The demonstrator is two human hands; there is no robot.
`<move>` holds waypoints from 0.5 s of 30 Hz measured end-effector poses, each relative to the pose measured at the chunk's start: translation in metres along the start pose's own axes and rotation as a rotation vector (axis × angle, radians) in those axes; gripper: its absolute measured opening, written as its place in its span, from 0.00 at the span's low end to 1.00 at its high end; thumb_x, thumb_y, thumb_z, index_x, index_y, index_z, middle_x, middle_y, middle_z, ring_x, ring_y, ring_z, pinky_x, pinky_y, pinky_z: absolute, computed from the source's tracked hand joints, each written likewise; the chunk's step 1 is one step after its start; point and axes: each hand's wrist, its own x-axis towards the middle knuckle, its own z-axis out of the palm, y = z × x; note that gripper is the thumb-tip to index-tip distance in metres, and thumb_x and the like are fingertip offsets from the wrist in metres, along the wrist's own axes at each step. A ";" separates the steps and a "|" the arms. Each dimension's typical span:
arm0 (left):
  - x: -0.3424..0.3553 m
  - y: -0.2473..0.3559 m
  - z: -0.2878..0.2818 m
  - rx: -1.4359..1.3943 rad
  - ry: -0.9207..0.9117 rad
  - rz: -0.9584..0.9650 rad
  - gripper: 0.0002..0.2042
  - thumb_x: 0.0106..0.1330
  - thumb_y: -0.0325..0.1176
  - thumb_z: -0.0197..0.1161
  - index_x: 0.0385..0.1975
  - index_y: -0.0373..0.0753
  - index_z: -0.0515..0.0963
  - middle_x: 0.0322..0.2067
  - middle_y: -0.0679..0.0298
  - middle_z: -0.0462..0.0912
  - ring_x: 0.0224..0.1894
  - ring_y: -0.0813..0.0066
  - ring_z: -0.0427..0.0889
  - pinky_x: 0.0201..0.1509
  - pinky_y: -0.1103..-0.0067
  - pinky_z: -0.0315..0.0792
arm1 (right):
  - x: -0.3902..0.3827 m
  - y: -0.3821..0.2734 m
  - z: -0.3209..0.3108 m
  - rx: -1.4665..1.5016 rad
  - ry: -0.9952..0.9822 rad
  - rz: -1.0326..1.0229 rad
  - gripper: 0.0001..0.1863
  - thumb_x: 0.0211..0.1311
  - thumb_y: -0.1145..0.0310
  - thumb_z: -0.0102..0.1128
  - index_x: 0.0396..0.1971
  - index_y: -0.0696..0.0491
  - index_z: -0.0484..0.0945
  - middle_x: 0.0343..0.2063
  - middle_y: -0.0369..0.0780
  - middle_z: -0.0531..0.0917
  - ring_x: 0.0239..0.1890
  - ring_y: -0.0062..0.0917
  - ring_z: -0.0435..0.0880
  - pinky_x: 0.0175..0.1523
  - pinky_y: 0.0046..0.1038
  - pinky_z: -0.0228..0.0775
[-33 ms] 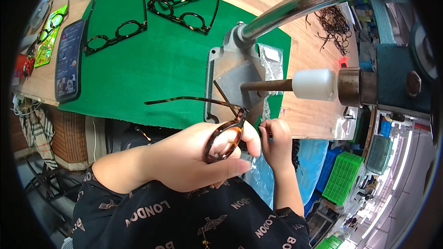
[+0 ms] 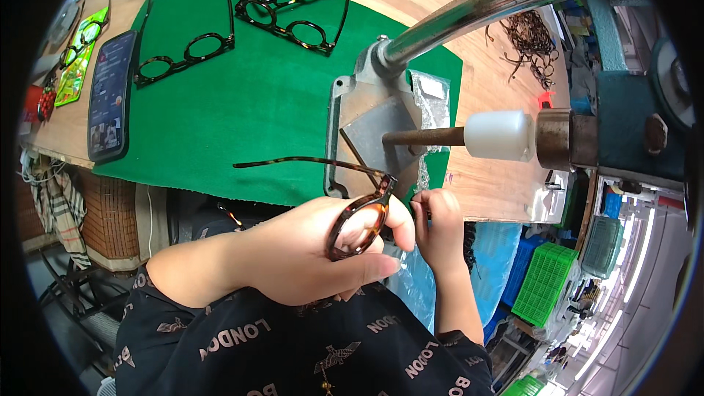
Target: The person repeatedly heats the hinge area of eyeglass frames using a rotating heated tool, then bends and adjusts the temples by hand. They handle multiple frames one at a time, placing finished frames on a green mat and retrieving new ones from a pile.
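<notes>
A tortoiseshell eyeglass frame point(image 2: 383, 189) is in my left hand point(image 2: 308, 246), its round rim lying across the fingers. One temple of it stretches left over the green mat, and the other slants toward the metal base of the press point(image 2: 374, 121). Just right of the frame, by the table's front edge, my right hand point(image 2: 440, 227) is closed with its fingers curled. Something dark shows at those fingertips, too small to name. Over the base reaches the press's metal rod point(image 2: 425, 136), with a white plastic collar point(image 2: 497, 135) behind it.
Several glasses frames point(image 2: 304, 33) lie on the green mat point(image 2: 198, 125). At the left are a phone point(image 2: 110, 95) and a bright green packet point(image 2: 73, 77). A clear plastic bag point(image 2: 431, 99) sits beside the press base. Dark frame parts point(image 2: 532, 44) are heaped at the far right.
</notes>
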 end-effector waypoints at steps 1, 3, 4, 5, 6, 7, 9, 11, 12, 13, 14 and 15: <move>0.000 0.000 0.001 -0.031 -0.021 -0.034 0.09 0.62 0.26 0.55 0.39 0.31 0.66 0.15 0.70 0.74 0.17 0.86 0.71 0.22 0.89 0.62 | 0.001 -0.001 -0.001 -0.030 -0.017 -0.011 0.07 0.49 0.80 0.58 0.28 0.58 0.70 0.26 0.45 0.74 0.31 0.40 0.73 0.38 0.35 0.65; 0.003 -0.007 0.001 -0.087 -0.080 -0.069 0.11 0.64 0.28 0.53 0.42 0.31 0.64 0.14 0.68 0.75 0.17 0.86 0.71 0.22 0.88 0.61 | 0.002 -0.002 -0.004 -0.071 -0.046 -0.019 0.07 0.49 0.80 0.58 0.28 0.58 0.70 0.26 0.45 0.74 0.31 0.41 0.73 0.38 0.35 0.65; 0.003 -0.007 0.002 -0.122 -0.101 -0.100 0.10 0.65 0.30 0.52 0.41 0.32 0.65 0.14 0.68 0.75 0.16 0.86 0.70 0.21 0.88 0.61 | 0.004 -0.002 -0.006 -0.092 -0.058 -0.026 0.07 0.49 0.80 0.57 0.28 0.58 0.70 0.26 0.45 0.74 0.31 0.41 0.72 0.38 0.35 0.65; 0.004 -0.008 0.002 -0.160 -0.126 -0.104 0.11 0.65 0.31 0.52 0.41 0.32 0.65 0.14 0.68 0.75 0.16 0.86 0.70 0.21 0.88 0.60 | 0.006 -0.005 -0.009 -0.050 -0.054 -0.013 0.07 0.49 0.81 0.56 0.28 0.58 0.70 0.26 0.45 0.74 0.31 0.40 0.73 0.38 0.34 0.66; 0.004 -0.008 0.003 -0.202 -0.144 -0.107 0.11 0.65 0.32 0.52 0.41 0.32 0.65 0.14 0.68 0.76 0.16 0.86 0.70 0.21 0.88 0.60 | 0.012 -0.011 -0.016 0.074 -0.037 -0.034 0.07 0.48 0.82 0.56 0.28 0.58 0.70 0.26 0.45 0.74 0.30 0.39 0.73 0.38 0.34 0.66; 0.004 -0.011 0.005 -0.238 -0.158 -0.139 0.11 0.65 0.33 0.52 0.41 0.33 0.65 0.14 0.67 0.75 0.17 0.86 0.70 0.22 0.87 0.61 | 0.016 -0.021 -0.023 0.195 -0.020 -0.045 0.07 0.48 0.82 0.55 0.28 0.58 0.69 0.26 0.45 0.74 0.30 0.38 0.74 0.38 0.33 0.67; 0.004 -0.020 0.009 -0.262 -0.163 -0.128 0.11 0.65 0.33 0.52 0.41 0.33 0.66 0.14 0.67 0.75 0.17 0.86 0.70 0.22 0.87 0.61 | 0.028 -0.047 -0.038 0.426 0.040 -0.178 0.08 0.48 0.83 0.54 0.28 0.58 0.69 0.27 0.44 0.75 0.30 0.36 0.75 0.37 0.31 0.69; 0.005 -0.021 0.010 -0.247 -0.170 -0.129 0.10 0.66 0.33 0.52 0.40 0.34 0.66 0.15 0.67 0.74 0.18 0.85 0.71 0.24 0.87 0.62 | 0.037 -0.064 -0.038 0.588 0.099 -0.303 0.07 0.49 0.83 0.55 0.28 0.58 0.69 0.27 0.44 0.75 0.30 0.36 0.76 0.37 0.31 0.70; 0.005 -0.020 0.011 -0.240 -0.163 -0.138 0.09 0.66 0.33 0.52 0.40 0.34 0.66 0.15 0.67 0.74 0.18 0.85 0.71 0.24 0.86 0.62 | 0.042 -0.070 -0.037 0.672 0.127 -0.370 0.06 0.50 0.83 0.55 0.28 0.58 0.69 0.27 0.44 0.76 0.30 0.36 0.77 0.37 0.31 0.70; 0.004 -0.020 0.013 -0.233 -0.155 -0.146 0.09 0.66 0.33 0.52 0.39 0.34 0.67 0.15 0.68 0.74 0.18 0.85 0.71 0.24 0.86 0.62 | 0.045 -0.073 -0.036 0.703 0.122 -0.390 0.04 0.52 0.81 0.54 0.27 0.58 0.69 0.27 0.44 0.76 0.30 0.37 0.77 0.36 0.32 0.72; 0.004 -0.020 0.014 -0.227 -0.147 -0.154 0.09 0.66 0.33 0.52 0.39 0.34 0.67 0.15 0.68 0.73 0.19 0.84 0.71 0.24 0.86 0.62 | 0.048 -0.073 -0.037 0.686 0.117 -0.410 0.04 0.52 0.80 0.55 0.27 0.58 0.70 0.27 0.44 0.76 0.30 0.37 0.78 0.36 0.32 0.72; 0.003 -0.021 0.015 -0.243 -0.114 -0.146 0.08 0.65 0.32 0.52 0.38 0.35 0.67 0.15 0.69 0.72 0.19 0.84 0.71 0.25 0.86 0.63 | 0.050 -0.073 -0.037 0.668 0.108 -0.429 0.04 0.52 0.80 0.55 0.27 0.58 0.70 0.27 0.45 0.76 0.30 0.37 0.78 0.36 0.32 0.72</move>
